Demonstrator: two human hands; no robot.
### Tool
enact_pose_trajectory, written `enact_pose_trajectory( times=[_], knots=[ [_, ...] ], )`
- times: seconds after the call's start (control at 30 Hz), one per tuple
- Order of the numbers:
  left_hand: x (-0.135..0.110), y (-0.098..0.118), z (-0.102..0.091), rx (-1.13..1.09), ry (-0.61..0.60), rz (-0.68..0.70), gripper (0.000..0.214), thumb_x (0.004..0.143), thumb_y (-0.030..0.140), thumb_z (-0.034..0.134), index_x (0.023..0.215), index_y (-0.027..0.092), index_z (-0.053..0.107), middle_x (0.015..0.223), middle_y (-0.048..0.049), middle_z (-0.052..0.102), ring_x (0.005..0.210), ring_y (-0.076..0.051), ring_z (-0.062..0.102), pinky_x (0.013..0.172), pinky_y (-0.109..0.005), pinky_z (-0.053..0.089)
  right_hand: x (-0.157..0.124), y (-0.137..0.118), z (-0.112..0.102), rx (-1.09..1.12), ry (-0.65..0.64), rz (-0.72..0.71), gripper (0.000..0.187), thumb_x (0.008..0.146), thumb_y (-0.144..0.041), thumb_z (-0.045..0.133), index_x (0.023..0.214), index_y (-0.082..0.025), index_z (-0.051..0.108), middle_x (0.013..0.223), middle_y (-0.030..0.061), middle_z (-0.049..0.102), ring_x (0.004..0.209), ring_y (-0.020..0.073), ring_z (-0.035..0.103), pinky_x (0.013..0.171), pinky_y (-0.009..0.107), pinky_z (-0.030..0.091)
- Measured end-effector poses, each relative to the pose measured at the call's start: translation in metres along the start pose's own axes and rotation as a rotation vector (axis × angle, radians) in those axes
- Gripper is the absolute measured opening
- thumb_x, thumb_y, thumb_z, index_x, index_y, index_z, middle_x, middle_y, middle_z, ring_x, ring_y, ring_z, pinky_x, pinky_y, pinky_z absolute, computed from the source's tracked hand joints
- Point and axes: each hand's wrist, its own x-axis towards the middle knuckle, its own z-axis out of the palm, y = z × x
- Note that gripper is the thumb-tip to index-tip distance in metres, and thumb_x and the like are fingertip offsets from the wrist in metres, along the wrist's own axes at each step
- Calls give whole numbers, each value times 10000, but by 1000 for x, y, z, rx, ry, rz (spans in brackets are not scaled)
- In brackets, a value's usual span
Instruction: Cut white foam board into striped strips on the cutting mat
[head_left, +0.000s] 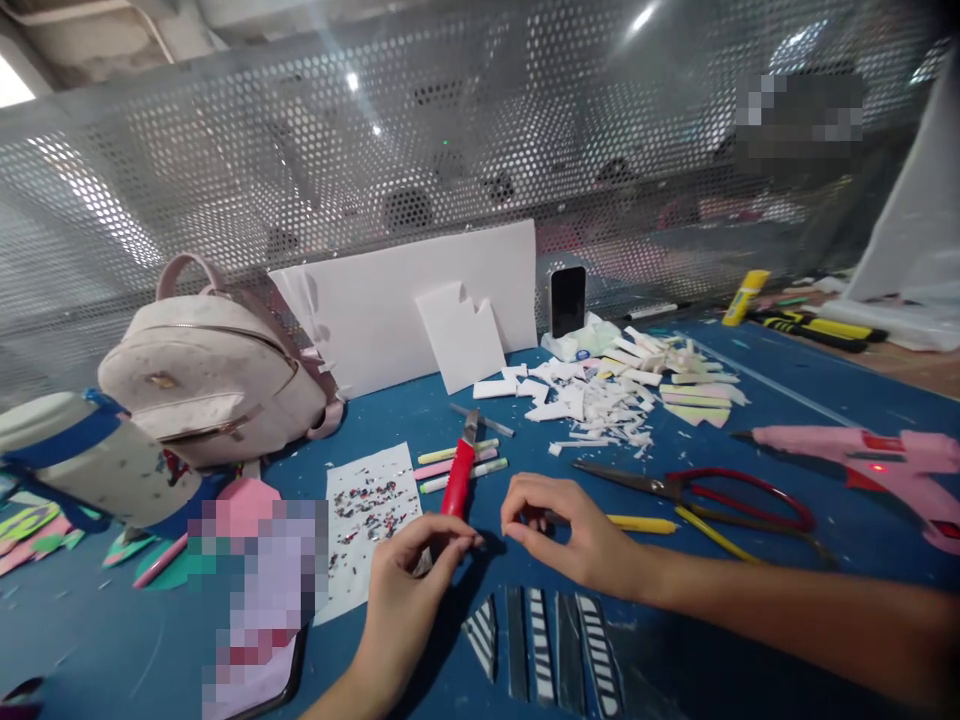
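My left hand rests low on the blue table, its fingers pinched together at the bottom end of a red utility knife whose blade points away from me. My right hand is just to the right of it, fingers curled in a pinch over the tabletop; what lies between the fingertips is too small to make out. A yellow pen lies right behind the right hand. Several striped black-and-white strips lie in front of both hands.
Red-handled scissors and a pink glue gun lie to the right. White foam scraps pile up behind, by a phone and a foam board. A backpack, a bottle and a speckled paper sheet sit to the left.
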Motion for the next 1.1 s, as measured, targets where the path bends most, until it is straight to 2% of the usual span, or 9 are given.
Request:
enact_pose_trajectory(
  times=[0.23,0.43,0.6,0.8,1.1],
  knots=[
    [-1,0,-2,69,-6,70,96,839,247,656,781,211,724,832,-53,756,820,-198,706,744,-285,565,0,2,0,-3,-19,-14,102,922,-179,565,846,-180,633,782,8,585,670,115,497,603,240,405],
    [-2,-3,-3,35,7,57,135,827,276,703,950,230,736,851,-41,771,799,-192,722,728,-272,579,0,0,0,-7,-41,-31,101,916,-184,571,846,-173,642,770,10,582,672,115,493,607,232,410],
    [-1,-1,-4,86,-11,69,101,835,282,688,802,217,757,809,-51,757,790,-204,707,733,-286,563,-1,0,0,-20,-48,-41,111,927,-188,557,856,-173,641,776,10,582,660,111,494,606,228,412],
    [1,3,-3,38,21,164,80,831,231,679,784,217,742,857,-60,718,856,-204,672,789,-297,539,-3,-1,0,-19,-16,-83,107,919,-172,543,839,-173,616,766,15,585,670,119,501,607,236,412],
    [3,0,-2,-30,35,66,55,818,230,680,786,201,714,823,-45,725,830,-184,677,748,-254,535,-3,-4,-1,-13,-18,-131,112,907,-156,525,823,-177,597,755,22,586,690,134,503,617,253,409]
  ],
)
